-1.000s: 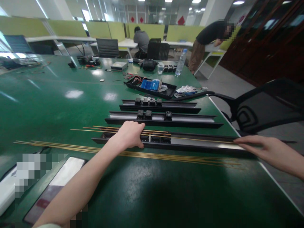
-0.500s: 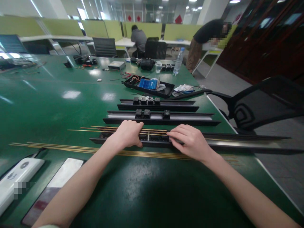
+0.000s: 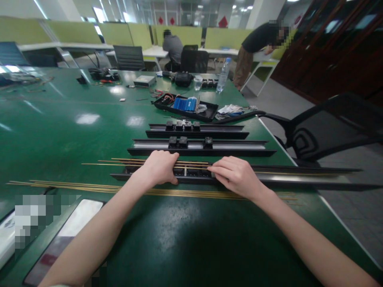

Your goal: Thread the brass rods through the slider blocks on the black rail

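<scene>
Leftward from the right part of the black channel, the right hand has come in near the left hand. Golden rods lie left to right, lengthwise over the channel, right ends at the right hand's bunched fingertips; whether these grip one, I cannot tell. The left hand clasps the channel.
</scene>
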Motion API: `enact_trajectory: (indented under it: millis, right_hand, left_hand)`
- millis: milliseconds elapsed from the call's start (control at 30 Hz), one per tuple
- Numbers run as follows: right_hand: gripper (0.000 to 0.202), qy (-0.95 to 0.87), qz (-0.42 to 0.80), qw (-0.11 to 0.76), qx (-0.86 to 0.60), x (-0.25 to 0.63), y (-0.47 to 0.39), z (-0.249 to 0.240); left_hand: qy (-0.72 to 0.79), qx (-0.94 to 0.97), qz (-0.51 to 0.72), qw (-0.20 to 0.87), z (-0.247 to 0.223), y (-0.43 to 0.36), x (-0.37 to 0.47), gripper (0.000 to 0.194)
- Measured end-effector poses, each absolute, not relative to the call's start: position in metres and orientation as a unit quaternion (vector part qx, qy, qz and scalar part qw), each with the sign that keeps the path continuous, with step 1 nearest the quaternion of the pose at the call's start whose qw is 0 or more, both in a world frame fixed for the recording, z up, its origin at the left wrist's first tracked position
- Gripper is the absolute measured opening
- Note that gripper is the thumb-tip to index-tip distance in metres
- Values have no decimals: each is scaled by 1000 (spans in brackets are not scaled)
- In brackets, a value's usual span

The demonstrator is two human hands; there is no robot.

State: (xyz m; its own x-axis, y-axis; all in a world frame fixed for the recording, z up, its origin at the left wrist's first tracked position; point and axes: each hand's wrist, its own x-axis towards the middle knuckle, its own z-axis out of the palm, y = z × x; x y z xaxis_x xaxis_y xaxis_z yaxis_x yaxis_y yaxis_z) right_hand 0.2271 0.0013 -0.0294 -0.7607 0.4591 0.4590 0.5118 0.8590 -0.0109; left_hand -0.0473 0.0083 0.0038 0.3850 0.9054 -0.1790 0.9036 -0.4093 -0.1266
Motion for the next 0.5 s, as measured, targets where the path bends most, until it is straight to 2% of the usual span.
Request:
enact_trajectory:
  millis: [500]
  right_hand:
    - [19, -933, -65, 253, -247, 235, 1, -33]
  left_hand:
    - [-541, -833, 115, 12, 2, 10, -47, 61]
